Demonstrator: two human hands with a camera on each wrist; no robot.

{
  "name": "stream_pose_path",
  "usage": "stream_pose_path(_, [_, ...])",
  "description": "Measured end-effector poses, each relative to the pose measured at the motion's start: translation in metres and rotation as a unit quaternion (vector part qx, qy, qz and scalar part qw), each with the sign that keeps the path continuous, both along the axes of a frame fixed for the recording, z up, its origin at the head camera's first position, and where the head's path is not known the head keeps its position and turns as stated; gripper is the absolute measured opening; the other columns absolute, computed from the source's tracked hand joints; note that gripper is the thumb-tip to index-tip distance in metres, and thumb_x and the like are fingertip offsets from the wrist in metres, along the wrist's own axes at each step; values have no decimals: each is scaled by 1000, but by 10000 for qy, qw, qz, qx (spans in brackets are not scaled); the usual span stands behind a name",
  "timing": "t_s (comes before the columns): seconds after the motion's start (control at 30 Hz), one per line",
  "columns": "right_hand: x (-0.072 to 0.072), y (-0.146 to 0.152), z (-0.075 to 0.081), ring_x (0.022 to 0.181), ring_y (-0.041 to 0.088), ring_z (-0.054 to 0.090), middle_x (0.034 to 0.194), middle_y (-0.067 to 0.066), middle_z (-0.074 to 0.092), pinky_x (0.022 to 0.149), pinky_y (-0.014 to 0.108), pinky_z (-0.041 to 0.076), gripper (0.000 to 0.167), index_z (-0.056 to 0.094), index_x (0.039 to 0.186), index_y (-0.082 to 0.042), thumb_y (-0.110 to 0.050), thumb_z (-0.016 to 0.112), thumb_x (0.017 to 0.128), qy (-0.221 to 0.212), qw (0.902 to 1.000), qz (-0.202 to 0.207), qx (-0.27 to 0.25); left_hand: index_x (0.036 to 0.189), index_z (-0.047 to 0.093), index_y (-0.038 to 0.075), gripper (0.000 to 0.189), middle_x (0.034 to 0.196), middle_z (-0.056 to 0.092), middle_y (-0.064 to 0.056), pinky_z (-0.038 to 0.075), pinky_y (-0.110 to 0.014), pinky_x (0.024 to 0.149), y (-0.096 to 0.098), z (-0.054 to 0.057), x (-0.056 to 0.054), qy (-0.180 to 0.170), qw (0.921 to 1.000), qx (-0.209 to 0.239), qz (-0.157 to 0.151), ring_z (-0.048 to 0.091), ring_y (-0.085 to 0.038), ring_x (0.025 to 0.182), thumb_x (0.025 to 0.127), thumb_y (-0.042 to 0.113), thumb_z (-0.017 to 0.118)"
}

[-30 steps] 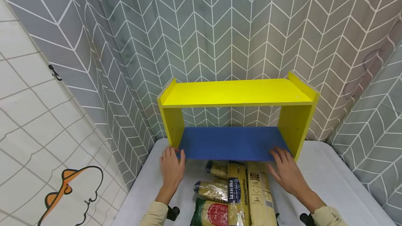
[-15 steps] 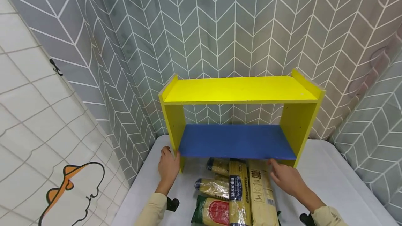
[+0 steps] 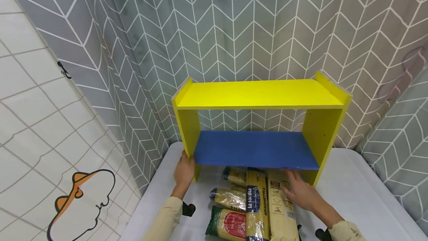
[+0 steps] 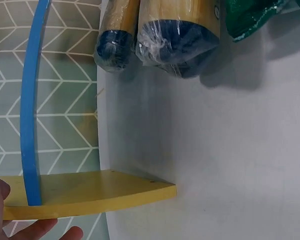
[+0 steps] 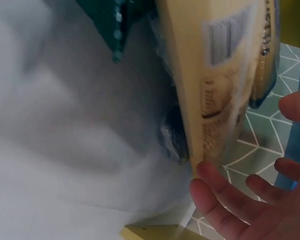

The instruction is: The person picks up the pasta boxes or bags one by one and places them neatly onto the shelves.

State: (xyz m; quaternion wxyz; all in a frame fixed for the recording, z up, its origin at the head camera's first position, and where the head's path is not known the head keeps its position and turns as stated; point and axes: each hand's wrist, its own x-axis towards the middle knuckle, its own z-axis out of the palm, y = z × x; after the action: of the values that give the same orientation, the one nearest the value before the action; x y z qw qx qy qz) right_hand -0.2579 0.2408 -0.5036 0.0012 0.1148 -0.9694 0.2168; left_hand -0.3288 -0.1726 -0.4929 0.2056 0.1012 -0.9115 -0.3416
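Observation:
A small shelf unit [image 3: 260, 94] with yellow top and sides and a blue board [image 3: 254, 150] stands upright. My left hand [image 3: 184, 172] grips its left side panel [image 4: 100, 197], thumb on the inner face and fingers outside. Under the blue board's front edge, my right hand [image 3: 301, 192] reaches with spread fingers; its fingertips [image 5: 205, 192] are right at the end of a cream pasta pack [image 5: 185, 75]. Beside that pack lies a long spaghetti pack [image 3: 257, 203]. Both lie over several shorter pasta packs, including one with a blue end [image 4: 180, 42].
A green-and-red pack [image 3: 230, 224] lies at the front left of the pile. The white-covered surface [image 3: 354, 189] extends around the shelf. A patterned curtain [image 3: 247, 29] hangs behind, and a white tiled-pattern cloth [image 3: 50, 122] hangs at the left.
My left hand has closed round the shelf's left side. My right hand has gone from lying over the blue board to below its front edge, beside the cream pasta pack.

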Motion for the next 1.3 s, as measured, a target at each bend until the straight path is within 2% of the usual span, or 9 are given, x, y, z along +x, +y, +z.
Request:
stream_pose_path(0.07, [1,-1,-1,73,22,64,156,36,31,49,33,38,74,29,154,3,-40,60,103,-137,9999,21,-63,149,47,6,49,114,70,-22,51,-51,66,1,-1,-2,-75,10000,15,-27,67,-37,82,107,32,47])
stream_pose_path(0.23, [5,-3,-7,76,26,68,156,37,31,56,36,47,80,28,155,7,-46,59,102,-153,9997,116,-119,145,48,4,47,106,70,-22,50,-52,65,2,-1,-7,-161,9998,53,-62,68,-39,82,108,33,44])
stream_pose_path(0.47, [6,-11,-23,107,48,67,158,44,22,68,49,55,87,24,154,16,-50,52,104,-729,9962,319,-341,138,49,3,40,90,69,-26,45,-44,56,3,-6,-5,-94,9993,352,-53,64,-36,69,108,29,44])
stream_pose_path(0.53, [5,-16,-26,106,49,67,159,44,17,64,48,54,90,23,154,16,-53,51,104,-923,9947,236,-386,137,49,2,39,92,70,-26,46,-45,57,1,-7,-5,-119,9993,340,-114,64,-36,71,108,28,44])
stream_pose_path(0.67, [7,-27,-29,83,40,70,162,42,12,53,42,46,96,20,156,14,-60,50,102,-1140,9930,-89,-298,136,51,2,40,99,70,-29,49,-48,62,-6,-7,-5,-326,9983,316,-354,68,-39,78,109,31,43])
stream_pose_path(0.77, [12,-33,-30,63,31,63,164,40,9,48,39,37,104,19,158,11,-68,50,98,-1302,9909,-339,-78,136,53,2,44,106,71,-29,52,-51,69,-9,-9,-6,-611,9963,258,-546,70,-41,86,109,35,40])
stream_pose_path(0.83, [14,-37,-28,58,29,60,165,39,9,48,38,34,108,19,159,10,-73,48,96,-1382,9894,-443,79,136,54,2,47,110,71,-29,53,-53,73,-11,-9,-7,-736,9951,204,-622,70,-42,91,110,37,39])
stream_pose_path(1.1, [22,-38,-28,60,33,59,161,45,8,50,39,37,109,20,156,15,-70,54,95,-1557,9862,-521,226,136,56,3,51,112,72,-24,53,-48,70,-11,-20,-7,-929,9920,198,-827,71,-36,88,110,43,37])
stream_pose_path(1.3, [15,-41,-24,70,40,65,159,48,4,54,45,46,105,17,153,19,-56,62,95,-1375,9898,-330,-173,137,55,6,51,115,72,-25,53,-54,72,-15,-15,-8,-886,9940,262,-587,71,-41,94,110,45,37])
